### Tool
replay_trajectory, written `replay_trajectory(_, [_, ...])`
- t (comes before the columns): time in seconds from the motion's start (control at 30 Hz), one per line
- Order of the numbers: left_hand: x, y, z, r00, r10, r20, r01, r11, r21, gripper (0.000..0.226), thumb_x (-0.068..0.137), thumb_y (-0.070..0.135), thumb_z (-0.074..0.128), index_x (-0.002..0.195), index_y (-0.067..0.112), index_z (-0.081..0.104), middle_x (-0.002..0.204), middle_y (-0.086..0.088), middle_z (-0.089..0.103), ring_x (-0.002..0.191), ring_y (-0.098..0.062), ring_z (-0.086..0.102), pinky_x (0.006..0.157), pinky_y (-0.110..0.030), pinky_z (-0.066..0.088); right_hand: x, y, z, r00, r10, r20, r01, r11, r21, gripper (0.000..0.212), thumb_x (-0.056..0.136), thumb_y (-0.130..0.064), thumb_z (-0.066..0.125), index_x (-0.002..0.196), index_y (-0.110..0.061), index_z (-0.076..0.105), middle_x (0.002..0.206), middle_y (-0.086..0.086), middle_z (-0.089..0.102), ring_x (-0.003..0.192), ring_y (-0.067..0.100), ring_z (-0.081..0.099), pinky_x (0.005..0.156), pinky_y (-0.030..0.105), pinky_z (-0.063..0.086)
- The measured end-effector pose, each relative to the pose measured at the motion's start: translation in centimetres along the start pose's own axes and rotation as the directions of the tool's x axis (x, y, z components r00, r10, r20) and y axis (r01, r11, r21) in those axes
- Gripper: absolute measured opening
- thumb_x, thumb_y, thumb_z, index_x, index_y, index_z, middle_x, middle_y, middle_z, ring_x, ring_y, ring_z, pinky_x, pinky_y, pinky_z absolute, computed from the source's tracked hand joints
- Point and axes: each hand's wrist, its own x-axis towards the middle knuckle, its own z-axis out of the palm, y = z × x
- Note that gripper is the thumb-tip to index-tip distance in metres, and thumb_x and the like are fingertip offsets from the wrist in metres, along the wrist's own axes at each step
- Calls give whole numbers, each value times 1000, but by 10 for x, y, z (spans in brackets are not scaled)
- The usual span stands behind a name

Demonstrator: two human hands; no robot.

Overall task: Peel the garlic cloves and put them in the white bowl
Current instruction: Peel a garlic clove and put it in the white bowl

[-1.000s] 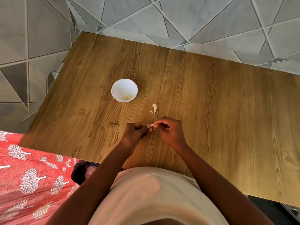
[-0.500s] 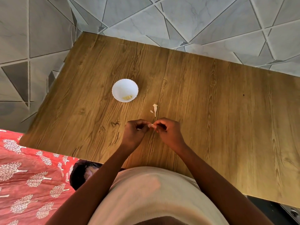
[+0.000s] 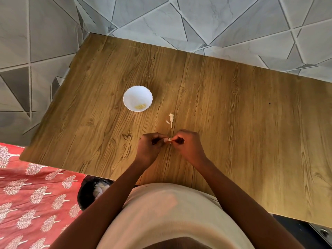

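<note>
Pale garlic clove [image 3: 169, 140] pinched btwn both hands' fingers, left hand [image 3: 150, 147] & right hand [image 3: 189, 146]; white bowl [image 3: 137, 98] up-left, nearer left.

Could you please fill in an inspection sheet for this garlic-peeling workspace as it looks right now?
Surface: wooden table, wood-grain top.
Job's things: white bowl on the table with a few yellowish peeled cloves inside; a small garlic clove pinched between both hands.
Clutter: garlic stem and a skin scrap lying on the table between the bowl and the hands.
Grippers: left hand and right hand both pinch the clove, above the table's near part.
Cables: nothing seen.
Surroundings: grey tiled floor; red patterned cloth at lower left; dark container beside the table's near edge.
</note>
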Motion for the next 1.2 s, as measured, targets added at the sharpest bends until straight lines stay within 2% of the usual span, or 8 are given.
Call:
replay_trajectory(0.27, [0,-2,0,999,-30,15,31,999,-26,13,88,10,78,97,19,81,87,11,77,83,-5,71,83,-38,61,2,-1,0,1000,-8,-2,8,1000,6,10,82,-4,80,89,-9,76,83,2,71,73,8,64,67,26,54])
replay_trajectory(0.53, [-1,-7,0,1000,5,2,-5,1000,-8,14,88,8,77,94,20,80,86,12,76,81,-9,71,79,-43,61,0,0,0,1000,-22,23,21,999,27,11,83,-8,81,93,-12,78,85,-1,72,74,5,64,67,22,54])
replay_trajectory(0.73, [2,-7,0,999,-36,29,37,999,-35,29,84,0,79,107,17,78,96,9,77,91,-6,72,88,-37,61,-2,-3,4,1000,9,15,-10,998,61,10,83,-8,81,91,-14,78,84,-4,74,73,1,65,67,12,48])
replay_trajectory(0.87, [1,-8,0,998,-43,38,42,999,11,37,82,-5,78,112,18,77,100,8,76,91,-3,70,87,-28,59,-2,1,6,997,72,24,-74,993,91,8,84,-10,80,90,-14,78,81,-6,72,73,2,64,66,11,44])
replay_trajectory(1.0, [0,-8,0,1000,-21,14,21,1000,17,29,83,2,80,107,18,79,97,9,76,88,-1,70,81,-18,55,-2,3,7,994,95,47,-98,992,76,10,88,-10,76,97,-12,78,86,-2,73,76,3,64,69,17,47])
replay_trajectory(1.2, [0,-9,3,1000,-12,-5,13,1000,19,17,84,6,81,99,13,79,93,8,75,86,0,69,76,-11,50,-2,2,6,991,85,104,-92,994,64,12,93,-6,69,100,-9,77,81,-10,66,73,-2,60,68,13,44])
